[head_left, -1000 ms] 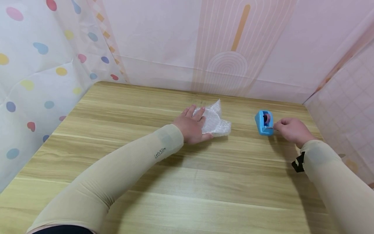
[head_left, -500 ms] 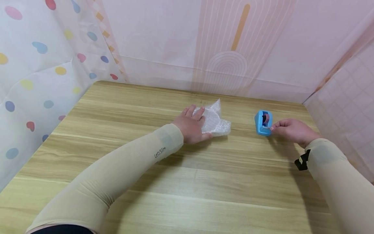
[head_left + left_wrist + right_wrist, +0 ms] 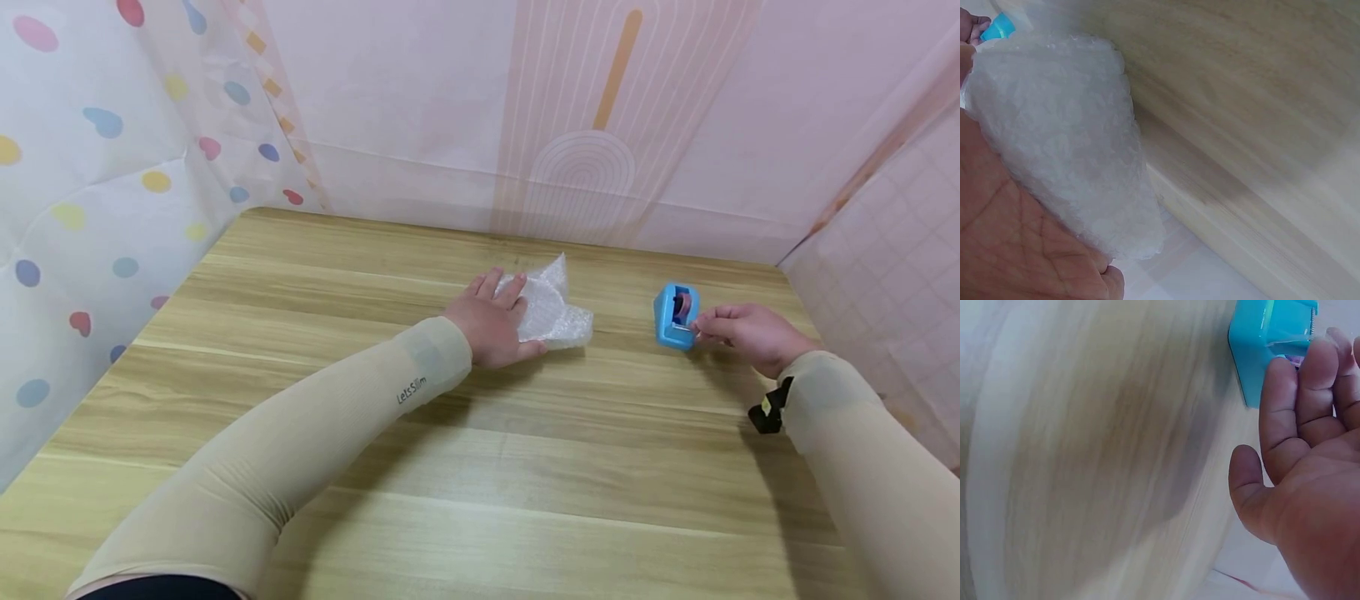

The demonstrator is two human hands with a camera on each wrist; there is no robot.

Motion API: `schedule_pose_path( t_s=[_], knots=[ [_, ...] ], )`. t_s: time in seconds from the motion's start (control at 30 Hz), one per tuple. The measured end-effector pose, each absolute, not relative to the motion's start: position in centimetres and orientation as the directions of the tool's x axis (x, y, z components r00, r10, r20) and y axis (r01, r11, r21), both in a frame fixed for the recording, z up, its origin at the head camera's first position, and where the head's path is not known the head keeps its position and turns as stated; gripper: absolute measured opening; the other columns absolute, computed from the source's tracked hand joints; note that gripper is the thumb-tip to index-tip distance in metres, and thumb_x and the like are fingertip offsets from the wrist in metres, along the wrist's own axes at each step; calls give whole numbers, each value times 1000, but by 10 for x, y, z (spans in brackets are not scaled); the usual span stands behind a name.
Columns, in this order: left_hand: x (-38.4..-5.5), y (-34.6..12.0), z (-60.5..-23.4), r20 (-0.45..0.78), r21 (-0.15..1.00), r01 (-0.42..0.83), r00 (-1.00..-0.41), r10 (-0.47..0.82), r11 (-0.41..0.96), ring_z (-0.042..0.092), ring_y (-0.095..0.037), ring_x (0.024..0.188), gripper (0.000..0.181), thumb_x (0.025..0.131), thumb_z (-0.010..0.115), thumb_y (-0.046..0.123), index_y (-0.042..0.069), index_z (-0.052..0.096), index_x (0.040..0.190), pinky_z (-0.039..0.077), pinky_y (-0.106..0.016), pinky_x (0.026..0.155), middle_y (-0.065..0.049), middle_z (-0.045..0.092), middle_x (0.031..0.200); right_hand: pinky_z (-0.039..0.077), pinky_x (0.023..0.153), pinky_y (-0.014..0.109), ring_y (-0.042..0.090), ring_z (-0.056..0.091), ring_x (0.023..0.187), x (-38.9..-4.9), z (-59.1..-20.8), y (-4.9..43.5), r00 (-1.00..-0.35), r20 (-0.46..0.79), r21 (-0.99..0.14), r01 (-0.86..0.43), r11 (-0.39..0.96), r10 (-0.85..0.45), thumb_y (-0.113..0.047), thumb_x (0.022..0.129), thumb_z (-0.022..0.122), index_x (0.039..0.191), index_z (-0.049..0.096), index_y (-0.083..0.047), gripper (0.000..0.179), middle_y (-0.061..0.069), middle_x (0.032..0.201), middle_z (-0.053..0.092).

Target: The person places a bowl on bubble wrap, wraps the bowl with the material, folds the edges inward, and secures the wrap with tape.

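My left hand point(image 3: 491, 327) lies flat with fingers spread on a crumpled piece of bubble wrap point(image 3: 551, 308), near the back middle of the table. Close up in the left wrist view, the bubble wrap point(image 3: 1066, 137) sticks out beyond the palm point(image 3: 1022, 237). On the right stands a small blue tape dispenser point(image 3: 667, 321) with a pinkish roll point(image 3: 682, 305) in it. My right hand point(image 3: 753, 333) is beside its cutter end, thumb and fingertips pinching the end of the clear tape. In the right wrist view the tape point(image 3: 1291, 342) runs from the dispenser point(image 3: 1254, 350) to the fingertips point(image 3: 1319, 356).
The wood-grain table point(image 3: 487, 483) reaches back to a pink patterned curtain point(image 3: 405, 108). A dotted white curtain point(image 3: 97, 217) hangs along the left, and a checked one point(image 3: 900, 275) on the right. Beige sleeves cover both arms; a black device point(image 3: 767, 412) sits at the right wrist.
My right hand has shifted slightly left toward the dispenser, its fingertips now right at the cutter end. The dispenser has moved a touch left. My left hand stays on the bubble wrap.
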State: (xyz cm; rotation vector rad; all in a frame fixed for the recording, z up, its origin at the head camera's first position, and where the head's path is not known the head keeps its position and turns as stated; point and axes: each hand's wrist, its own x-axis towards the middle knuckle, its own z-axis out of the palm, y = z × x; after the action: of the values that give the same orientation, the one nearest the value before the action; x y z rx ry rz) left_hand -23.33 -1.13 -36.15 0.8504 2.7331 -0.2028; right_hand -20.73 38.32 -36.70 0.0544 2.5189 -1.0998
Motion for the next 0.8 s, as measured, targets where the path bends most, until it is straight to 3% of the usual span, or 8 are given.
schedule_pose_path(
  t_s=[0.13,0.23,0.37,0.5,0.63,0.8],
  knots=[
    [-234,-11,-362,-297,-52,574,-790,536,817,-8,-39,165,96,102,25,79,12,21,169,1,-51,135,-5,-4,179,36,119,61,32,52,131,-210,-367,383,-918,-378,-708,204,676,-119,-35,110,53,119,68,-1,39,-5,117,68],
    [-234,-11,-362,-296,-53,574,-790,536,817,-8,-39,165,95,102,25,79,12,21,169,2,-51,135,-6,-4,179,34,120,61,29,52,130,-212,-366,382,-915,-385,-713,213,668,-119,-34,110,53,121,68,2,40,-9,113,69],
    [-234,-11,-361,-295,-56,576,-790,537,816,-7,-39,165,95,102,25,79,11,21,169,2,-51,135,-6,-4,179,28,123,66,39,46,138,-213,-364,380,-904,-414,-699,240,674,-108,-32,109,54,126,65,6,43,7,126,68],
    [-233,-11,-361,-295,-53,576,-790,538,816,-8,-39,165,95,102,25,79,11,21,169,2,-51,135,-6,-4,179,31,117,69,42,42,135,-213,-362,380,-896,-426,-669,219,710,-125,-31,104,61,111,68,0,32,19,132,57],
    [-233,-11,-361,-296,-54,574,-791,536,817,-8,-39,165,95,102,25,79,12,21,169,2,-51,135,-5,-4,179,37,111,62,34,43,125,-214,-362,379,-903,-397,-672,165,722,-164,-29,102,65,98,67,-7,23,6,115,59],
    [-234,-11,-361,-295,-64,575,-792,534,816,-8,-39,165,95,102,24,79,12,21,169,2,-51,135,-5,-4,179,38,109,47,19,49,117,-215,-364,379,-913,-378,-703,174,690,-155,-29,105,59,95,72,-11,24,-11,103,64]
  ],
)
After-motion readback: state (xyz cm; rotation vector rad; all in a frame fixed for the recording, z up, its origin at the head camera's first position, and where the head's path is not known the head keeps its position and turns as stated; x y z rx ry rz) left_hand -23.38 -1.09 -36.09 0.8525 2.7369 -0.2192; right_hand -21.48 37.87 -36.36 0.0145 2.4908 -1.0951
